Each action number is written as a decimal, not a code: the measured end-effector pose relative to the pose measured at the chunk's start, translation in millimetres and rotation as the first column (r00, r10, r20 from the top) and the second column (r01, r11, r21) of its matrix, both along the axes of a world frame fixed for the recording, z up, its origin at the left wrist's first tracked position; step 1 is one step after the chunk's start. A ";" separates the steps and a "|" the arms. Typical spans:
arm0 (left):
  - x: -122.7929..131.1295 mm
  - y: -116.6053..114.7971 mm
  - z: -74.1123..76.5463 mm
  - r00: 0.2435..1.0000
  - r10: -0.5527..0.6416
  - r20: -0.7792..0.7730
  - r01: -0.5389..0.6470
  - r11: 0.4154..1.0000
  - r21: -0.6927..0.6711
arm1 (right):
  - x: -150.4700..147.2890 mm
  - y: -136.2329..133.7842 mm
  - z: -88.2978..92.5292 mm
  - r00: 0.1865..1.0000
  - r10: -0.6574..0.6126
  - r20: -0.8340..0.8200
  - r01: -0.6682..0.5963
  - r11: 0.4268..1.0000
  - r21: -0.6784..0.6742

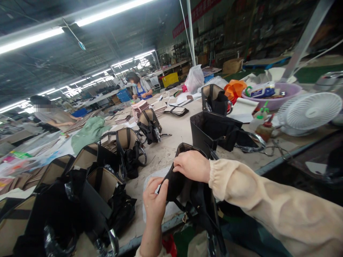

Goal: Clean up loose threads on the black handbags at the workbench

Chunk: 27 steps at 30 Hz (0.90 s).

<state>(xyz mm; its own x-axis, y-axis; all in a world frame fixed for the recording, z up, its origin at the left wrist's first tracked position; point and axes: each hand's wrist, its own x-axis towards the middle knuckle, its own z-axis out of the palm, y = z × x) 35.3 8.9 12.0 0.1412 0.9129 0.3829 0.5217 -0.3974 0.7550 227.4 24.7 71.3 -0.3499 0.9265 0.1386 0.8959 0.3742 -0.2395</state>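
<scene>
I hold a black handbag [187,189] at the near edge of the long work table [171,142]. My left hand [154,203] is closed, pinching the bag's left rim. My right hand [192,166], in a cream sleeve, is closed over the top edge of the same bag. The bag's strap and a metal buckle [184,216] hang below the table edge. Several more black bags with tan lining [104,178] stand to my left. Another open black bag [214,130] stands just beyond my right hand.
A white fan [309,111], a purple basin [273,96], squeeze bottles [261,121] and scissors [276,148] lie at the right. Stacks of cut pieces [140,107] and a green bag [88,132] sit further along. Two other people [139,87] work at the far left side.
</scene>
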 end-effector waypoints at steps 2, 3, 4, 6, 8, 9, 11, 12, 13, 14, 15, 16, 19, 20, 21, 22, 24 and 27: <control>1.3 1.2 0.9 1.000 -0.004 0.011 0.004 1.000 -0.014 | -0.8 0.1 0.3 1.000 -0.007 0.004 0.007 1.000 0.005; 2.4 1.8 1.5 1.000 -0.001 0.020 0.001 1.000 -0.026 | -1.2 0.3 0.3 1.000 -0.011 0.007 0.011 1.000 0.009; 3.6 2.5 2.0 1.000 0.004 0.027 -0.003 0.999 -0.043 | -1.6 0.6 0.2 1.000 -0.015 0.009 0.015 1.000 0.015; 6.1 4.0 2.6 0.999 0.018 0.027 -0.015 0.997 -0.080 | -2.2 1.3 -0.2 1.000 -0.021 0.008 0.021 0.999 0.026; 7.8 5.9 2.2 0.999 0.032 -0.001 -0.032 0.994 -0.102 | -2.6 2.2 -0.7 1.000 -0.023 -0.002 0.023 0.999 0.034; 8.1 7.1 1.4 0.999 0.041 -0.018 -0.042 0.994 -0.100 | -2.8 2.7 -0.9 1.000 -0.022 -0.007 0.022 0.999 0.037; 7.8 9.8 -1.1 0.997 0.070 -0.040 -0.073 0.994 -0.078 | -3.1 4.1 -1.1 1.000 -0.018 -0.007 0.018 0.999 0.042; 7.2 11.2 -2.6 0.995 0.088 -0.040 -0.090 0.994 -0.064 | -3.3 5.0 -1.2 1.000 -0.017 -0.003 0.017 0.999 0.043; 6.4 12.5 -4.1 0.995 0.097 -0.036 -0.098 0.994 -0.049 | -3.6 6.0 -1.3 1.000 -0.015 0.002 0.015 0.999 0.044; 5.7 13.7 -5.2 0.995 0.095 -0.030 -0.096 0.995 -0.036 | -3.9 7.2 -1.5 1.000 -0.015 0.005 0.015 0.999 0.044; 4.9 14.8 -5.9 0.996 0.084 -0.024 -0.085 0.996 -0.023 | -4.3 8.6 -1.7 1.000 -0.012 0.006 0.012 0.999 0.045; 4.3 15.8 -6.2 0.998 0.066 -0.021 -0.067 0.998 -0.012 | -4.7 10.0 -1.9 1.000 -0.009 0.006 0.008 0.999 0.044; 3.4 18.4 -4.6 0.999 0.033 -0.006 -0.033 0.999 0.006 | -6.3 14.1 -2.3 1.000 0.005 0.005 -0.005 0.999 0.042; 3.3 19.3 -3.8 0.999 0.039 0.005 -0.039 0.999 0.011 | -6.9 15.3 -2.2 1.000 0.008 0.003 -0.008 0.999 0.042; 3.3 20.1 -3.0 0.999 0.044 0.014 -0.044 0.999 0.011 | -7.4 16.3 -1.8 1.000 0.008 0.000 -0.008 0.999 0.043; 3.3 21.0 -2.4 0.999 0.047 0.022 -0.047 0.999 0.007 | -7.8 17.3 -1.3 1.000 0.007 -0.005 -0.006 0.999 0.043; 3.7 22.6 -1.3 0.998 0.047 0.033 -0.047 0.999 -0.001 | -8.5 18.9 0.1 1.000 0.009 -0.015 -0.009 0.999 0.040; 5.2 24.0 0.4 0.997 0.059 0.043 -0.059 0.998 -0.005 | -8.8 20.9 2.0 1.000 0.017 -0.021 -0.016 0.999 0.038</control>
<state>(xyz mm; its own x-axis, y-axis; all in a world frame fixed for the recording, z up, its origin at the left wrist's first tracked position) 40.6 32.9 12.4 0.0707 0.9207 0.3838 0.5114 -0.3638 0.7785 218.5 45.6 73.3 -0.3618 0.9144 0.1814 0.8844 0.3982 -0.2435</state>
